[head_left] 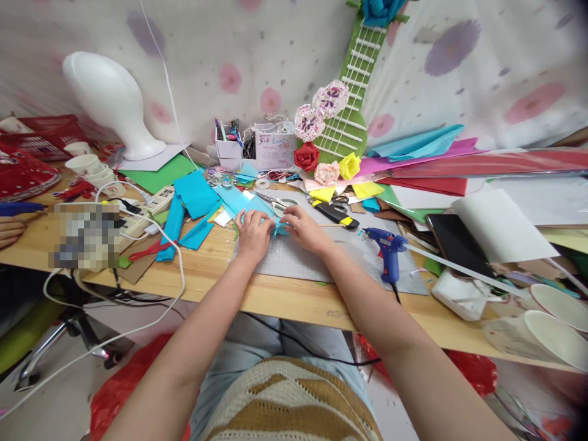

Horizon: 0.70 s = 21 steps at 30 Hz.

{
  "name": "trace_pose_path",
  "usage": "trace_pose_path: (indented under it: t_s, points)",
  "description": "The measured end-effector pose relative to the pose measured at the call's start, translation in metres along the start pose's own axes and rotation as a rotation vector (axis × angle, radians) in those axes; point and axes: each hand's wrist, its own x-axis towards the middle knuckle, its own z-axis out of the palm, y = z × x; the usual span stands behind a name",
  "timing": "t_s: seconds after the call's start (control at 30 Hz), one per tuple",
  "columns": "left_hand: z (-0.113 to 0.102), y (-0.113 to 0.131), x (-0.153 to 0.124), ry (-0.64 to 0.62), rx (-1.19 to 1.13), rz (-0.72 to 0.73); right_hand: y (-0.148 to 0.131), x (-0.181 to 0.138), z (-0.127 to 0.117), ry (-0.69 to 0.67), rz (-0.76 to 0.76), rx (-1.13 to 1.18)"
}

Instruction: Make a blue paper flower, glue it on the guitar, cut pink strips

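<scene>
Over the grey cutting mat (289,263), a small piece of blue crepe paper (280,229) is pinched between my two hands. My left hand (254,231) grips its left side with closed fingertips. Close by, my right hand (303,228) has its fingers shut on the right side. A thin stick (334,225) shows past my right hand; whether it joins the paper is hidden. Scissors (282,203) lie just beyond the fingers. A black-and-yellow utility knife (334,214) rests to the right. The blue glue gun (386,245) stands at the mat's right side.
Blue paper strips (195,193) and a power strip (158,205) with white cables lie leftward. At the back are a white foam head (108,98), a pen box (228,147) and a green guitar shape (351,104) with paper flowers. Paper cups (544,337) stand front right. Another person's hand (11,231) is far left.
</scene>
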Motion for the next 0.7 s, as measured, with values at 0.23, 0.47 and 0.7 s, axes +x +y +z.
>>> trace_pose_path:
  t_s: [0.23, 0.47, 0.7]
  points:
    - [-0.001, 0.002, 0.000, -0.024, -0.002, 0.001, 0.000, 0.001, -0.005, -0.028, 0.029, -0.031]
    - [-0.003, -0.007, 0.002, 0.069, 0.022, -0.145, 0.006, -0.002, -0.031, -0.013, 0.046, -0.040]
    - [-0.010, -0.025, 0.004, 0.162, -0.091, -0.355, 0.009, -0.005, -0.039, 0.015, 0.133, -0.047]
